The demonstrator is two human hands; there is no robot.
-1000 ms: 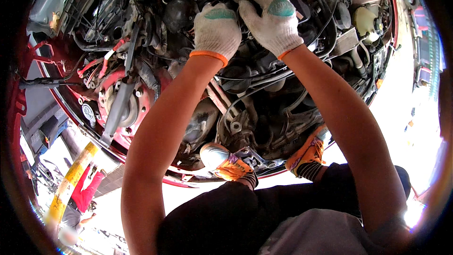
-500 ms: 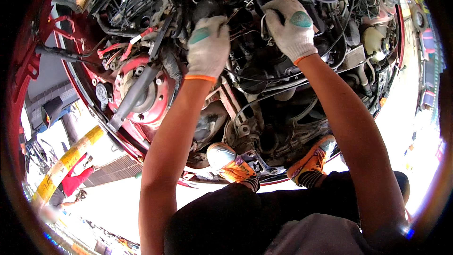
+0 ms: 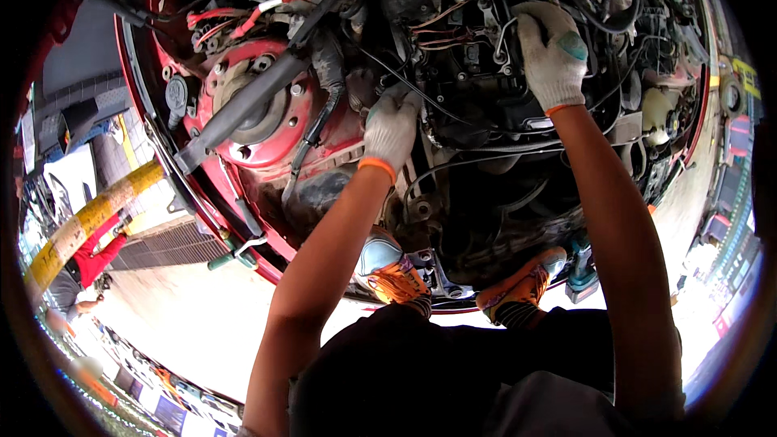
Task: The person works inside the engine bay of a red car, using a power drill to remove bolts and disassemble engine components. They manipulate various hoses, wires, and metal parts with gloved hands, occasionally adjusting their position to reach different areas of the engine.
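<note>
Both my hands wear white knit gloves with orange cuffs and green patches. My left hand (image 3: pixel 391 128) reaches down into a gap between the red strut tower (image 3: pixel 243 113) and the engine (image 3: pixel 477 73); its fingertips are hidden among dark parts, so its grip does not show. Farther right, my right hand (image 3: pixel 554 57) rests on top of the engine, thumb and fingers apart, beside a thin bent metal pipe (image 3: pixel 503 40). A thin black cable (image 3: pixel 409 85) runs just above my left hand.
A dark bar (image 3: pixel 243 109) crosses the strut tower. My orange shoes (image 3: pixel 396 275) stand inside the front of the engine bay, with a teal power tool (image 3: pixel 581 271) beside the right one. A green-handled tool (image 3: pixel 231 255) lies at the left edge. Another person's red sleeve (image 3: pixel 97 255) shows far left.
My left hand has come down from the black round part into the gap nearer me. My right hand stays on the engine top. The whole view has shifted, bringing the teal tool into sight.
</note>
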